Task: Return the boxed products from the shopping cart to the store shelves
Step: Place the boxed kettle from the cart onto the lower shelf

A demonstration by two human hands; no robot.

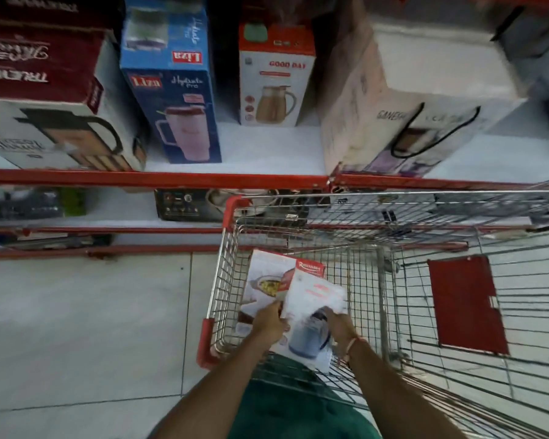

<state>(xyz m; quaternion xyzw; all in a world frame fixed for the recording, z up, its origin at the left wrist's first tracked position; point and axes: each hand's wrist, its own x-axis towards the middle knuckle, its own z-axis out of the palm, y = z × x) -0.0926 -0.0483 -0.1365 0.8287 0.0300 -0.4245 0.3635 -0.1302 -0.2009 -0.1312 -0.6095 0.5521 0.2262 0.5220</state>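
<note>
Cardboard of the white jug box (311, 315), stiff and probably light, was gripped at its long side edges by left hand (268, 321) and right hand (339, 324), at the shopping cart's (232, 210) near-left corner, over a casserole box (263, 280).

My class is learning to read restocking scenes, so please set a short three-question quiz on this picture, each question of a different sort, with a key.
1. True or false: both hands are on the white box with the blue jug picture inside the shopping cart.
2. Multiple choice: on the top shelf, the GOOD DAY box stands directly to the right of which box? A) the blue Liza box B) a green box C) a yellow box
3. Fill in: the left hand also overlaps a second box, the Rishabh box, which lies ____ the cart.

Key: 1 true, the right hand grips its other edge; 2 A; 3 inside.
</note>
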